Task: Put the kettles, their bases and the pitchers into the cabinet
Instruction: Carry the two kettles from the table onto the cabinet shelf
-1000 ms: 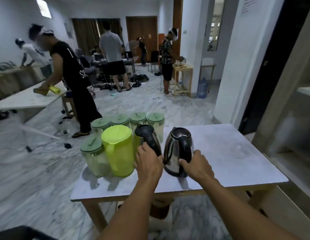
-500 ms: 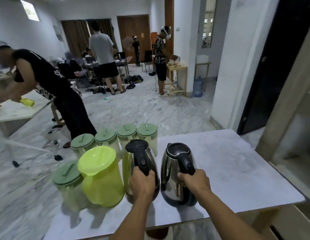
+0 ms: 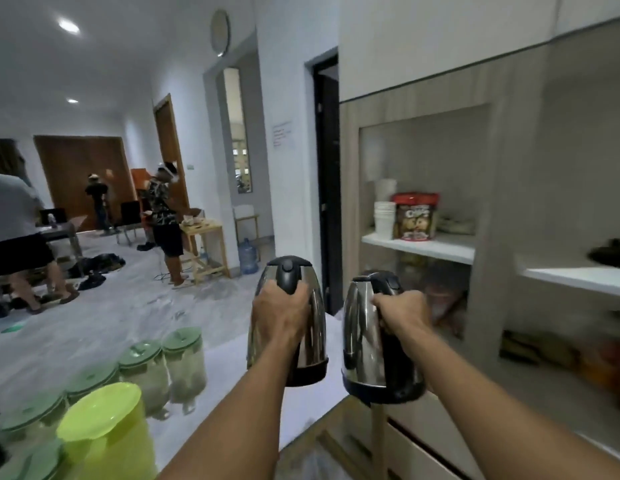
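Observation:
My left hand point(image 3: 279, 315) grips the black handle of a steel kettle point(image 3: 312, 327), held in the air above the white table point(image 3: 228, 362). In my right hand point(image 3: 402, 311) is a second steel kettle point(image 3: 362, 341), lifted beside the first and close to the open wooden cabinet point(image 3: 492, 188). A lime-green pitcher point(image 3: 107, 431) stands at the table's near left corner. Several clear pitchers with green lids point(image 3: 149, 368) stand in a row behind it. No kettle bases can be seen.
The cabinet's upper shelf point(image 3: 422, 245) holds stacked white cups point(image 3: 384, 216) and a red snack bag point(image 3: 416, 216). A dark doorway point(image 3: 327, 181) lies left of the cabinet. Several people stand in the room at left, near a small wooden table point(image 3: 204, 244) and a water jug point(image 3: 247, 251).
Both kettles have been lifted off the table and carried right toward the cabinet. My view has swung right and up; the pitchers now sit at the lower left.

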A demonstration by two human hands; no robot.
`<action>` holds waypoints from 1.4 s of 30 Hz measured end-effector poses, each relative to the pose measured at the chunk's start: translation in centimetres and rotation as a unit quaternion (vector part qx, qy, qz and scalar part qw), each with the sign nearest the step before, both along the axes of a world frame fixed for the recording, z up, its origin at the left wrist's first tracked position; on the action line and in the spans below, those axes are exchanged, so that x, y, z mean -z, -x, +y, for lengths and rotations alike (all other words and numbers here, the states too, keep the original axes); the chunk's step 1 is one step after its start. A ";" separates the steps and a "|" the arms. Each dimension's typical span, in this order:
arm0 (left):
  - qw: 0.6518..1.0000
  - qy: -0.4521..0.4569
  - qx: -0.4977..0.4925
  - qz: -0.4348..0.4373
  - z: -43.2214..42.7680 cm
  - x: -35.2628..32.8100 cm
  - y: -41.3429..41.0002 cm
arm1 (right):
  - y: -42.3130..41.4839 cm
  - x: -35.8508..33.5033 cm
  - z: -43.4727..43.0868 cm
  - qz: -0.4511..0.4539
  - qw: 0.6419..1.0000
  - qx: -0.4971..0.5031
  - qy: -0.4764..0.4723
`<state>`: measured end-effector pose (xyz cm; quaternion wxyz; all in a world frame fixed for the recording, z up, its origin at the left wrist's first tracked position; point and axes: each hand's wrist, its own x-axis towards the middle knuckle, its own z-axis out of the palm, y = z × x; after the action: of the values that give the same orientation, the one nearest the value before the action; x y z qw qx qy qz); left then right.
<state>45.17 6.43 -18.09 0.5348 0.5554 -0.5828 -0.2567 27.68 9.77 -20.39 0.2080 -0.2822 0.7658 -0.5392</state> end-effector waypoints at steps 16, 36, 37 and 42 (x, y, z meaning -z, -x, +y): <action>0.947 0.123 0.292 0.054 15.7 -12.8 28.6 | 22.7 -13.6 25.8 0.140 0.922 0.343 0.111; 0.944 0.099 0.299 0.095 11.0 -14.6 66.6 | 58.7 -16.1 23.9 0.147 0.888 0.403 0.165; 0.945 0.097 0.299 0.095 10.4 -14.3 68.0 | 60.1 -15.8 23.3 0.144 0.886 0.409 0.165; 0.942 0.085 0.314 0.075 7.4 -12.8 73.5 | 65.2 -14.5 20.4 0.122 0.878 0.431 0.168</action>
<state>-28.31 13.80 -5.28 0.5144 0.2754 -0.7054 -0.4024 -37.52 30.18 -5.93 -0.1907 -0.0184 0.7289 -0.6573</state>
